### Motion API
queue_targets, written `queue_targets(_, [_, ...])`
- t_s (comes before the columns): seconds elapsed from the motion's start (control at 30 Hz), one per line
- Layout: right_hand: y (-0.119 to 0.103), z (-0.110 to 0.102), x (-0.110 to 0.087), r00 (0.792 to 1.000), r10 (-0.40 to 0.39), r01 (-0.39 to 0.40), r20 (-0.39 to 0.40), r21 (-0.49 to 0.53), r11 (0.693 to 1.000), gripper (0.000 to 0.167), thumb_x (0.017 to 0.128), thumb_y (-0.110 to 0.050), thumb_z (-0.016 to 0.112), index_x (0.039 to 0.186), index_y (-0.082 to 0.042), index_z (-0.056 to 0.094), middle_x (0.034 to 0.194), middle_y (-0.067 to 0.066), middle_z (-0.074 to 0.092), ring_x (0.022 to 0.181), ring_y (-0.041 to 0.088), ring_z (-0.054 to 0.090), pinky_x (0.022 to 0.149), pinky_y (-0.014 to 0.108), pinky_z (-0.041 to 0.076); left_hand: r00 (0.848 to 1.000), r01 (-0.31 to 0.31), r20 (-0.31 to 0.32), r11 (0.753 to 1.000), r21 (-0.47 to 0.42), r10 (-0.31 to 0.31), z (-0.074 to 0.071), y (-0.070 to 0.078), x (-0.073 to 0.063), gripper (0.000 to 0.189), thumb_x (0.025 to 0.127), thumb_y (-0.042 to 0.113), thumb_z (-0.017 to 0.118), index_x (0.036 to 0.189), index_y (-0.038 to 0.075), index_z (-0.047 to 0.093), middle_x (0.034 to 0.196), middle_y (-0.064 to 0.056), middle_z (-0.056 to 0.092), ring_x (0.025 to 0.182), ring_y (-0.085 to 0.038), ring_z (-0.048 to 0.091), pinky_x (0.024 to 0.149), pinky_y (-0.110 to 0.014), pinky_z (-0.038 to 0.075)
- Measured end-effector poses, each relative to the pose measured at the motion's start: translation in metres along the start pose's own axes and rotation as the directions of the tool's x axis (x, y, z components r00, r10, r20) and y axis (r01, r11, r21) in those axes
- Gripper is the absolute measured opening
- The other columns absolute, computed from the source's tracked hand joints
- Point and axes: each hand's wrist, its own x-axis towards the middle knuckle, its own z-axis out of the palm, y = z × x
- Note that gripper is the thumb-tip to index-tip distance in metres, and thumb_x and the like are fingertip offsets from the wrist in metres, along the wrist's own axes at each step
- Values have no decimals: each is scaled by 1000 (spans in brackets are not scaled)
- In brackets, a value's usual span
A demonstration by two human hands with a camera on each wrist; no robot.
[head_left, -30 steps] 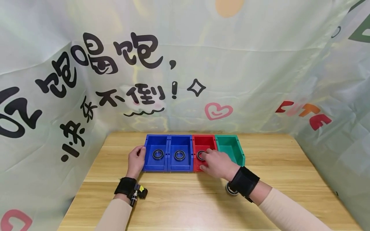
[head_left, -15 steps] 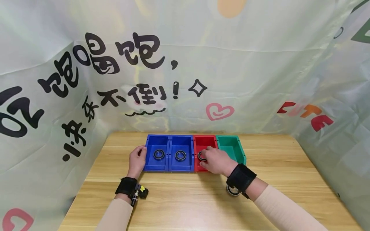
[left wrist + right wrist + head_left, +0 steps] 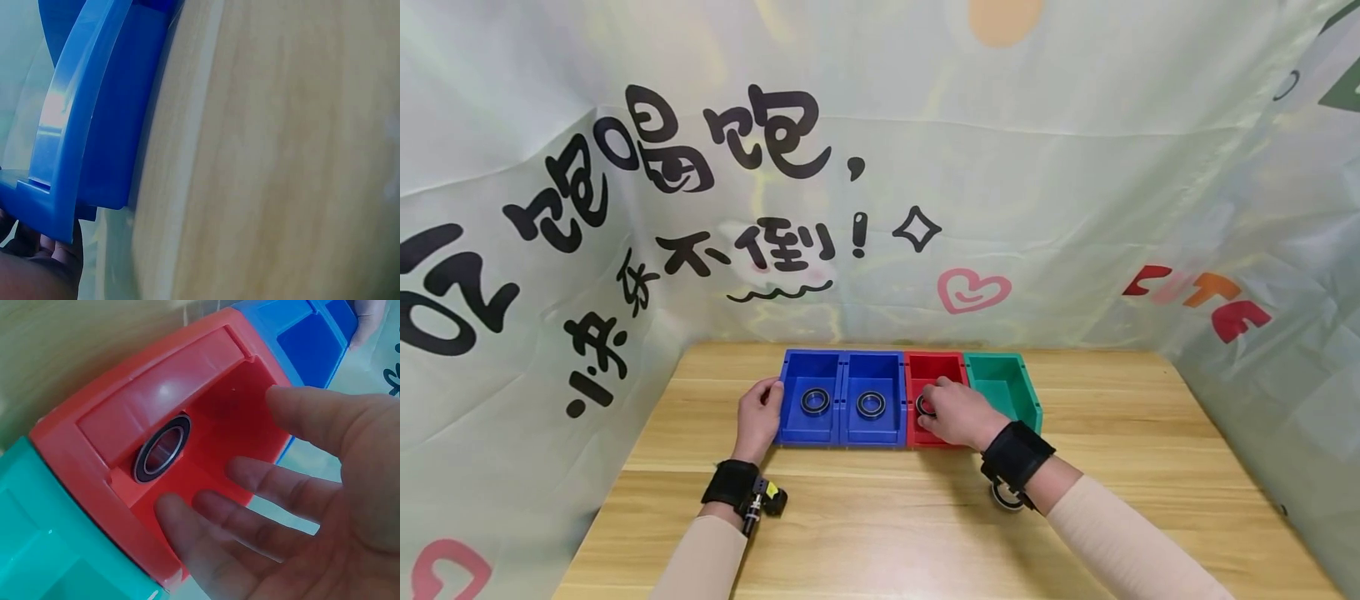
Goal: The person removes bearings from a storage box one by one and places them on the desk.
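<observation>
At the left end of a row of joined bins, my left hand (image 3: 757,421) grips the outer wall of the first blue bin (image 3: 808,364); the left wrist view shows its fingers (image 3: 65,250) at the bin's rim. My right hand (image 3: 962,412) is over the red bin (image 3: 934,364). Its fingers are spread in the right wrist view, apart from the ball bearing (image 3: 140,465) that lies in that bin. Each blue bin holds one bearing, the left bearing (image 3: 816,414) and the second bearing (image 3: 871,417).
A green bin (image 3: 1000,383) closes the row on the right. Another bearing (image 3: 1009,507) lies on the wooden table (image 3: 880,525), partly hidden under my right wrist strap (image 3: 1018,457). A printed cloth wall (image 3: 880,317) stands close behind the bins.
My right wrist and forearm have shifted slightly left, while the fingers stay over the red bin. The head view has drifted a little. My left hand keeps its hold on the blue bin.
</observation>
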Motion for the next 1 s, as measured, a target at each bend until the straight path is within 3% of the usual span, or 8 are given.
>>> queue_targets(0.43, [0,13,12,999,49,-48,25,-27,998,24,85,-29,72,96,-9,65,82,5,51,74,18,49,64,34,48,1000,12,18,1000,-5,-12,0,2,-1,37,100,30,50,121,3,63,106,-15,62,89,-25,52,79,-36,42])
queue_targets(1.0, [-3,23,25,993,109,-107,54,-36,994,36,86,-24,70,117,-7,62,101,12,56,86,23,55,79,42,52,1000,12,12,1000,-12,-12,0,-2,1,36,100,30,50,120,4,63,105,-14,62,89,-25,52,79,-36,42])
